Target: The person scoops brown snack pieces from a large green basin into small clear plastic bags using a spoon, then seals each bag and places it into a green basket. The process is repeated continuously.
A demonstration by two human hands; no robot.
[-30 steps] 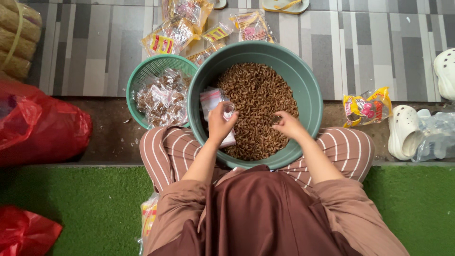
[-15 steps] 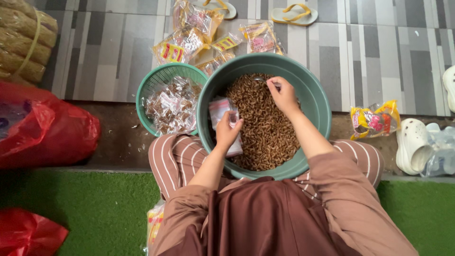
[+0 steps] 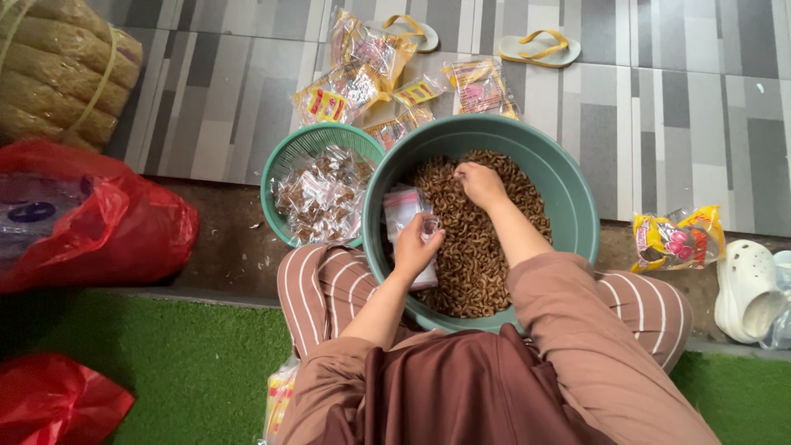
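A large green basin (image 3: 568, 194) rests on my lap, filled with small brown curled snacks (image 3: 474, 255). My left hand (image 3: 416, 247) holds a small clear plastic bag (image 3: 404, 206) upright at the basin's left inner wall. My right hand (image 3: 478, 181) reaches to the far side of the snack pile, fingers closed on some of the snacks. Beside the basin on the left stands a smaller green basket (image 3: 284, 161) holding several filled clear packets (image 3: 321, 198).
Yellow-labelled snack packages (image 3: 362, 78) lie on the tiles beyond the basket. Red plastic bags (image 3: 91, 218) and a tied bundle (image 3: 58, 74) sit left. Sandals (image 3: 540, 48) are at the top; a yellow packet (image 3: 676, 239) and white clogs (image 3: 746, 288) lie right. Green turf (image 3: 165, 371) is below.
My right hand moved from the near right side of the snack pile to its far side. The left hand kept hold of the small bag.
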